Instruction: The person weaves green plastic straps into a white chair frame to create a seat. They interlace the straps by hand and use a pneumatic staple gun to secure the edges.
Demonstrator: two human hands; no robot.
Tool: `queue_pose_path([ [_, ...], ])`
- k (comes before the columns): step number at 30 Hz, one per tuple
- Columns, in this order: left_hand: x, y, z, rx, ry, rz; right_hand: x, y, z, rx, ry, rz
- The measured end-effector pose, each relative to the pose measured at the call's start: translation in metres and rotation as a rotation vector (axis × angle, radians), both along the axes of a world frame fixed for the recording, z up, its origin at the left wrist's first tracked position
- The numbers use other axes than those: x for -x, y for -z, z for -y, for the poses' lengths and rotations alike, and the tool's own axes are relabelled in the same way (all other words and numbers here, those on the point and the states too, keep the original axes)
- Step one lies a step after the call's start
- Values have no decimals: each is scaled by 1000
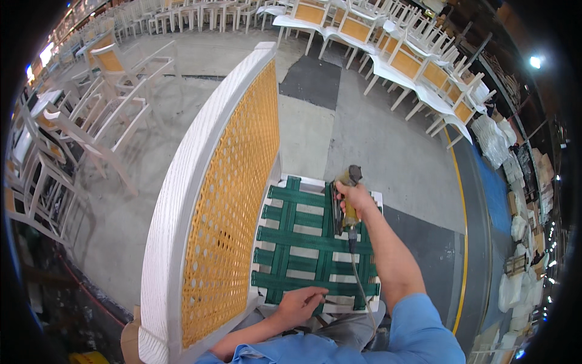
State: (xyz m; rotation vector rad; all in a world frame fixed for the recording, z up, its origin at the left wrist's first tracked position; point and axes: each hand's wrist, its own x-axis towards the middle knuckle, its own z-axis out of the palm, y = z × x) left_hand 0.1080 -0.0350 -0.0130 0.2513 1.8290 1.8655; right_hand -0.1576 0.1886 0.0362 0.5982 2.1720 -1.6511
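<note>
I have the right hand (359,199) wrapped around an olive air tool (351,177), fingers closed on its body, over the far right part of a seat laced with green webbing (297,242). The webbing lies inside a white seat frame (377,198), directly in front of me, with the chair back (185,145) and its yellow cane panel (236,164) rising on the left. The left hand (298,305) is at the seat's near edge, fingers curled and tips drawn together; I cannot tell whether they pinch a strap or only rest there.

What bothers me most is the grey hose (359,273). It runs from the tool toward me across the straps and passes just right of the left fingertips, so a quick pull of the right arm could drag it against them or snag it on the near edge. I also cannot see whether the tool's dark lower part touches a strap or the wood; if it sits askew, it could slip and mark the white finish. A wide swing to the left, I judge, could knock the cane, which looks easy to dent. The left hand is well apart from the tool, which keeps its fingers safer.
</note>
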Motion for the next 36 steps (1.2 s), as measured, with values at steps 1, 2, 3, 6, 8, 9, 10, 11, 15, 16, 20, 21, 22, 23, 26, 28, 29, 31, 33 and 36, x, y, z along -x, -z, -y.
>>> queue_pose_path([
  [1,-17,4,11,14,86,69,0,1,0,8,-17,4],
  [2,-26,8,19,18,181,112,5,-6,-4,3,-27,-18],
  [3,-34,15,27,26,263,157,6,-7,-6,14,-3,-37],
  [6,-53,40,50,-75,323,367,-1,-2,-7,47,59,-56],
  [8,-57,52,61,118,341,304,1,-2,-5,22,54,-61],
  [9,-59,55,63,214,350,272,2,-3,-3,9,51,-62],
  [10,-62,59,63,282,365,246,2,-2,0,0,43,-46],
  [11,-63,61,62,350,383,214,1,-2,0,-11,38,-34],
  [15,-61,81,36,203,264,253,2,-11,-8,-56,24,-33],
  [16,-60,76,30,228,266,163,-7,-15,-17,-31,59,-52],
  [20,-61,93,6,-233,156,830,-68,-36,-46,112,126,-125],
  [21,-60,90,-2,-270,124,900,-93,-44,-68,134,167,-155],
  [22,-59,97,-4,-245,103,931,-116,-53,-77,122,197,-141],
  [23,-58,108,-8,-216,102,967,-144,-62,-91,103,246,-123],
  [26,-54,109,-18,-152,-20,853,-253,-77,-144,-7,336,-68],
  [28,-52,110,-19,-159,-38,779,-334,-79,-183,-91,389,-37],
  [29,-51,104,-22,-203,-82,777,-377,-72,-198,-109,494,7],
  [31,-43,105,-18,-300,-105,836,-444,-60,-218,-130,643,75],
  [33,-38,107,-22,-303,-52,858,-526,-34,-240,-55,824,179],
  [36,-37,107,-37,-265,-26,848,-626,13,-257,139,1010,246],
])
